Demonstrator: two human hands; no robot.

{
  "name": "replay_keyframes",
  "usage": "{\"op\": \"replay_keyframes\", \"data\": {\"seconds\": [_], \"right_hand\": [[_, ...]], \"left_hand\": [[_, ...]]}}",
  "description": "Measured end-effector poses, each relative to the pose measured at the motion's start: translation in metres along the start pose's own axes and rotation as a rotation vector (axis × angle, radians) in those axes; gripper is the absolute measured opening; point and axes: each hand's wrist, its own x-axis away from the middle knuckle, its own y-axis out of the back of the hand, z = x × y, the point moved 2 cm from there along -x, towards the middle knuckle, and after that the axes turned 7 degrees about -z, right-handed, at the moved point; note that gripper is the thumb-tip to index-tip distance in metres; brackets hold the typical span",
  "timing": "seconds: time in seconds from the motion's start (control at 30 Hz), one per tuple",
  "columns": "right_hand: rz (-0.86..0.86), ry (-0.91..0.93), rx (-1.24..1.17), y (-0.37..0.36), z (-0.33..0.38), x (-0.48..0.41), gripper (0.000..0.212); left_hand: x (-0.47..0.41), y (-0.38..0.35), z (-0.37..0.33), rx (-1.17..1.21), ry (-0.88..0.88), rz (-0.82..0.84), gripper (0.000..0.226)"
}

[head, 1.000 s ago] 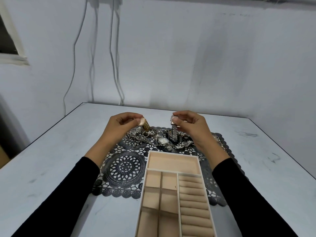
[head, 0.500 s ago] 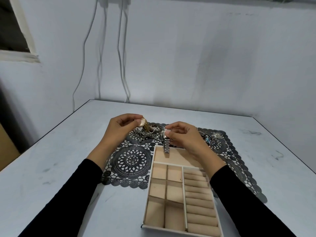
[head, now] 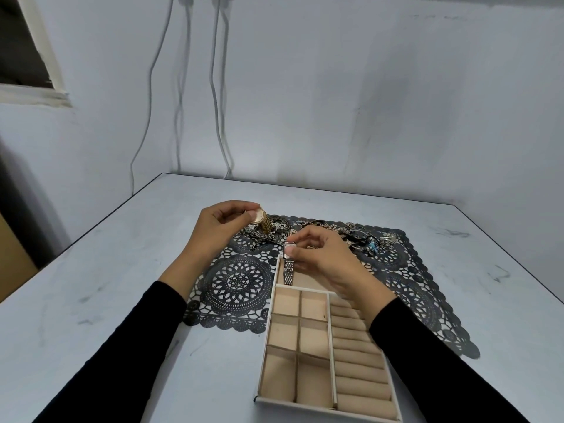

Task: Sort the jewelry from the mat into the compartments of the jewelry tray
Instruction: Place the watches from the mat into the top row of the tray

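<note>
A beige jewelry tray (head: 270, 326) lies on a black lace mat (head: 236, 285), with a long far compartment, several square cells and a column of ring rolls. My right hand (head: 323, 264) pinches a silver watch (head: 288, 267) whose band hangs down into the left end of the long far compartment. Above the mat's far left part, my left hand (head: 218, 227) pinches a gold watch (head: 262, 221) by its case. A tangled pile of jewelry (head: 351, 236) lies along the mat's far edge.
The mat and tray sit on a pale grey table (head: 106, 285) set in a wall corner. Cables (head: 213, 87) hang down the wall behind. The table's left edge runs diagonally near a dark gap.
My right hand has carried the silver watch from above the jewelry pile toward me and lowered it over the tray's far compartment. My left hand has stayed put with the gold watch.
</note>
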Motion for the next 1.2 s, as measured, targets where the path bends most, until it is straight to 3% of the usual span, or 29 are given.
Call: {"op": "replay_keyframes", "data": {"seconds": [1.2], "right_hand": [[-0.064,0.103,0.305,-0.0007,-0.0089,0.0048,0.021]], "left_hand": [[-0.0009,0.0003,0.0049,-0.040,0.013,0.005,0.015]]}}
